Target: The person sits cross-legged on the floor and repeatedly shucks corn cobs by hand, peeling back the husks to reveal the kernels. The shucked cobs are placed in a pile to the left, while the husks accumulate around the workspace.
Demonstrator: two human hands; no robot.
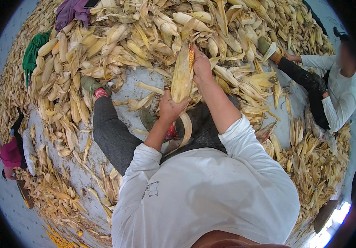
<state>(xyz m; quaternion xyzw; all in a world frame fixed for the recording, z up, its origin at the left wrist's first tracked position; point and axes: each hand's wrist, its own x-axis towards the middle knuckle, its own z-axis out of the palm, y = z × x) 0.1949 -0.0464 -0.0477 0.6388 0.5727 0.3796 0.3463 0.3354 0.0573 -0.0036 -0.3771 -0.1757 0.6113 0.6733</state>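
An ear of corn with pale dry husk is held upright between my two hands, in front of my seated body. My left hand grips its lower end, and a long strip of husk hangs beneath that hand. At the upper right of the ear, my right hand is closed on its side, where the husk is parted and orange kernels show. Beyond the hands lies a heap of unhusked corn ears.
Loose husks lie to the right. A green cloth and a purple cloth rest on the heap. One person sits at the right; another is at the far left. Husked yellow cobs lie at lower left.
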